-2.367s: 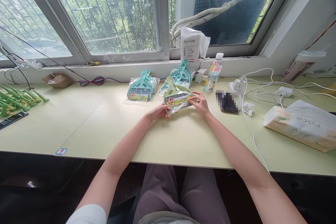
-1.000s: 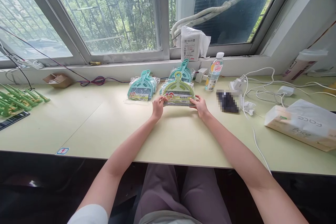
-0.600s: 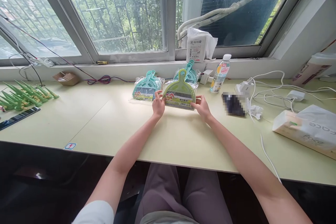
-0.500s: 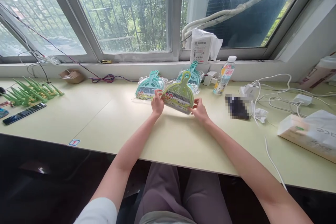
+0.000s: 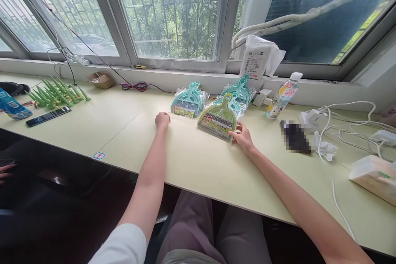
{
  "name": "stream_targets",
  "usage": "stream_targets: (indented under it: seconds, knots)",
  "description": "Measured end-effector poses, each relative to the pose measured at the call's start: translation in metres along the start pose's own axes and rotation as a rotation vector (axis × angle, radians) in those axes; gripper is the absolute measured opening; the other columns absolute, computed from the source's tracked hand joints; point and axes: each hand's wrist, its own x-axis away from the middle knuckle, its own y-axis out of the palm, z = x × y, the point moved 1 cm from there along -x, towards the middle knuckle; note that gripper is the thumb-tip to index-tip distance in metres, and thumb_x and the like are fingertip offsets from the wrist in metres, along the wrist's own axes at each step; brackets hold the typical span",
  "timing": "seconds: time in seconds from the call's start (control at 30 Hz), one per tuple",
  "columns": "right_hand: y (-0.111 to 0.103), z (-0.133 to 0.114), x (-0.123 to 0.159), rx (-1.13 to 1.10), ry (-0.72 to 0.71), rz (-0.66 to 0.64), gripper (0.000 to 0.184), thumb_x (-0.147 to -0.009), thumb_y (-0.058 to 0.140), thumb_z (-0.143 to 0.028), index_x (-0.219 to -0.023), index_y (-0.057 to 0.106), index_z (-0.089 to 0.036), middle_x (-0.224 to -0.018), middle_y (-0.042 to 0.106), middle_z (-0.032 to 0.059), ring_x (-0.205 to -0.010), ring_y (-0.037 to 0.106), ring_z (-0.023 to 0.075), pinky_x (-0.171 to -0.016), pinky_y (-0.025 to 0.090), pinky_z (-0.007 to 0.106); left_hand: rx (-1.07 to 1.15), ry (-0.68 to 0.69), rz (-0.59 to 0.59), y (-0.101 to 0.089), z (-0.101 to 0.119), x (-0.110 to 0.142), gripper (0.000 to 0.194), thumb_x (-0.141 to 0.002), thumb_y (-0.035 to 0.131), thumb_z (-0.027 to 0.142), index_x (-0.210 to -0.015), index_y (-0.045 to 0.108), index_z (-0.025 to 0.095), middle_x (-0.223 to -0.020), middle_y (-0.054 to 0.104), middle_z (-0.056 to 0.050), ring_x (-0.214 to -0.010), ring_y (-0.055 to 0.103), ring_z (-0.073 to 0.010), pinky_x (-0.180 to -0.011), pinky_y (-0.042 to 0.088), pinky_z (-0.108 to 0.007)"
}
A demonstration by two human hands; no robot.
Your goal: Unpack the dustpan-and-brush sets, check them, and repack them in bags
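A green dustpan-and-brush set in a clear wrapper (image 5: 218, 119) lies on the pale green table (image 5: 201, 161). My right hand (image 5: 243, 136) pinches its lower right corner. My left hand (image 5: 162, 119) rests on the table to the left of the pack, fingers curled with nothing in them. Just beyond my left hand lies a stack of teal dustpan sets (image 5: 187, 102). A second teal stack (image 5: 239, 93) lies behind the green pack.
A water bottle (image 5: 282, 95), a blurred dark object (image 5: 295, 137), white chargers and cables (image 5: 340, 119) and a tissue pack (image 5: 374, 173) lie to the right. Green clips (image 5: 57, 93), a black strip (image 5: 48, 116) and a small carton (image 5: 100, 79) lie to the left. Another person's fingers (image 5: 6, 171) show at the left edge.
My left hand has let go of the green pack and moved left onto the table. My right hand still holds the pack, now laid down. My view has turned left.
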Motion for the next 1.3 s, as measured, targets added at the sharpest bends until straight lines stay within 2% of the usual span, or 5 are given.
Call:
stream_targets:
  seconds: [0.33,0.53,0.8,1.07,1.3]
  knots:
    - [0.026,-0.007,-0.004,-0.02,-0.04,0.011,0.071,-0.064,0.069,-0.037,-0.128,0.045,-0.021,-0.106,0.059,0.0063,-0.051,0.057,0.0092,-0.043,0.051,0.025,-0.001,0.362,-0.17,0.036,0.002,-0.003,0.057,-0.065,0.044,-0.002,-0.111,0.069,0.021,-0.133,0.059,-0.002,-0.127,0.049,-0.0203,-0.112,0.033,-0.035]
    - [0.075,-0.019,-0.018,-0.007,-0.121,-0.009,0.066,-0.068,0.065,-0.036,-0.129,0.045,-0.02,-0.103,0.059,0.0064,-0.053,0.059,0.0108,-0.045,0.051,0.025,0.14,0.307,-0.23,0.036,-0.002,-0.006,0.059,-0.066,0.042,-0.001,-0.113,0.068,0.022,-0.136,0.056,-0.001,-0.129,0.049,-0.0205,-0.113,0.033,-0.037]
    - [0.155,-0.039,-0.056,0.167,-0.308,0.058,0.053,-0.078,0.053,-0.022,-0.13,0.045,-0.017,-0.099,0.063,0.0093,-0.071,0.064,0.0196,-0.075,0.055,0.038,0.361,0.0,-0.055,0.036,-0.005,-0.027,0.041,-0.089,0.038,0.019,-0.127,0.049,0.015,-0.122,0.064,-0.014,-0.113,0.061,-0.0195,-0.092,0.05,-0.035]
    - [0.208,-0.054,-0.088,0.229,-0.338,0.125,0.047,-0.083,0.039,-0.013,-0.129,0.042,-0.01,-0.119,0.056,0.0208,-0.11,0.057,0.03,-0.094,0.045,0.047,0.011,0.181,0.286,0.031,0.012,-0.002,0.041,-0.085,0.05,0.019,-0.125,0.044,0.017,-0.135,0.048,-0.018,-0.131,0.042,-0.0289,-0.105,0.037,-0.046]
    - [0.208,-0.06,-0.088,0.301,-0.218,0.237,0.044,-0.088,0.04,-0.022,-0.132,0.038,-0.015,-0.131,0.042,0.0204,-0.13,0.038,0.0322,-0.1,0.041,0.049,-0.111,0.47,-0.145,0.043,0.02,0.002,0.021,-0.083,0.051,0.021,-0.103,0.06,0.02,-0.12,0.057,-0.011,-0.115,0.053,-0.0264,-0.094,0.047,-0.038]
